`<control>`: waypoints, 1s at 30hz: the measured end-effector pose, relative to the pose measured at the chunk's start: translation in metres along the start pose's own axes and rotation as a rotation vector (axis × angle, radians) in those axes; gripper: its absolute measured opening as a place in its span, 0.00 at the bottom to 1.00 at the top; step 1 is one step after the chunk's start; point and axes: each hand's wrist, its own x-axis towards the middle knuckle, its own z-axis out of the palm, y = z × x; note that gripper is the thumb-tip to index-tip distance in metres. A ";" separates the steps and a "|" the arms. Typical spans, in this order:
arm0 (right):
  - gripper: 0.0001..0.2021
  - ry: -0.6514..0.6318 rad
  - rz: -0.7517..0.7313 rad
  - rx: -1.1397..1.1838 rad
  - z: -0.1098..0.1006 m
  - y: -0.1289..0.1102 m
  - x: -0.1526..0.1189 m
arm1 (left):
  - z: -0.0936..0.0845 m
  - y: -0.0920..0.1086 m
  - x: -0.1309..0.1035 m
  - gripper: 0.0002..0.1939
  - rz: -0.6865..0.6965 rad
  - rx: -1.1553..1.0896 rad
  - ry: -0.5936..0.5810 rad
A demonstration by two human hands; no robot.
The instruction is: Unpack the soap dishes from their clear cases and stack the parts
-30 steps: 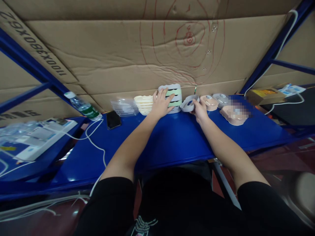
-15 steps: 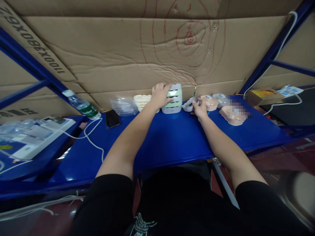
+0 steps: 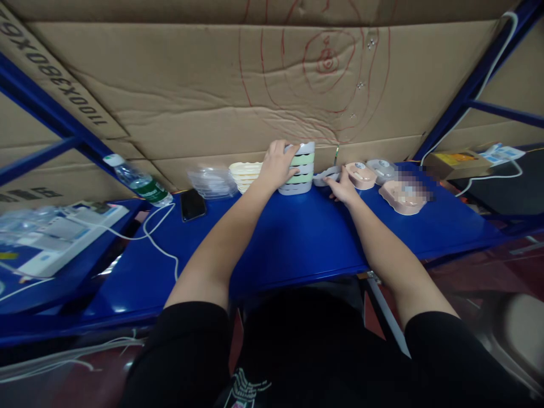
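My left hand (image 3: 277,163) grips the upper left side of a stack of grey and light-green plastic shells (image 3: 296,187), its fingers bent over the top and round the side. The stack stands upright on the blue table, its top pieces tilted a little. Just right of it, a single grey plastic shell (image 3: 325,175) with a wavy edge sits between the stack and my right hand (image 3: 343,188), whose fingers close on its right end. Cream-coloured shells (image 3: 246,170) are stacked behind my left forearm, with clear plastic shells (image 3: 211,181) beside them.
Further right lie a pink case (image 3: 360,174), a grey case (image 3: 381,169) and a larger pink case (image 3: 402,198). On the left are a black phone (image 3: 193,204), a leaning water bottle (image 3: 140,180) and a white cable (image 3: 159,243). Cardboard (image 3: 182,73) walls the back.
The single grey shell has levelled out, and my right hand has shifted slightly on it. The top of the stack leans a bit more. My left hand keeps its hold. The view has shifted slightly.
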 end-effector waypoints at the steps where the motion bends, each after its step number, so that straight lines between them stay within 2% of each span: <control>1: 0.52 -0.014 -0.021 -0.067 -0.004 0.000 0.001 | 0.000 -0.001 0.000 0.41 -0.003 -0.001 0.000; 5: 0.35 -0.037 -0.154 -0.292 -0.010 0.005 0.004 | 0.000 -0.003 0.000 0.39 -0.028 -0.011 -0.002; 7: 0.30 -0.052 -0.183 -0.351 -0.008 0.007 0.005 | 0.000 -0.002 -0.001 0.37 -0.043 -0.008 0.003; 11: 0.37 -0.047 -0.284 -0.395 -0.009 0.007 0.006 | -0.001 -0.001 -0.003 0.35 -0.047 -0.010 0.013; 14: 0.34 0.098 -0.350 -0.454 -0.022 0.005 0.007 | -0.001 -0.001 -0.003 0.35 -0.056 -0.024 0.024; 17: 0.33 0.278 -0.320 -0.620 -0.040 0.008 0.007 | -0.003 0.000 -0.005 0.35 -0.072 -0.029 0.057; 19: 0.37 0.303 -0.242 -0.716 -0.047 0.012 0.008 | -0.006 0.003 -0.010 0.35 -0.091 -0.035 0.102; 22: 0.43 0.270 -0.155 -0.766 -0.050 0.017 0.008 | -0.012 0.011 -0.024 0.34 -0.125 -0.049 0.172; 27: 0.41 0.388 -0.150 -0.735 -0.048 0.019 0.010 | -0.022 0.023 -0.064 0.31 -0.096 -0.053 0.202; 30: 0.42 0.327 -0.102 -0.755 -0.052 0.021 0.012 | -0.025 0.026 -0.093 0.29 -0.064 -0.060 0.195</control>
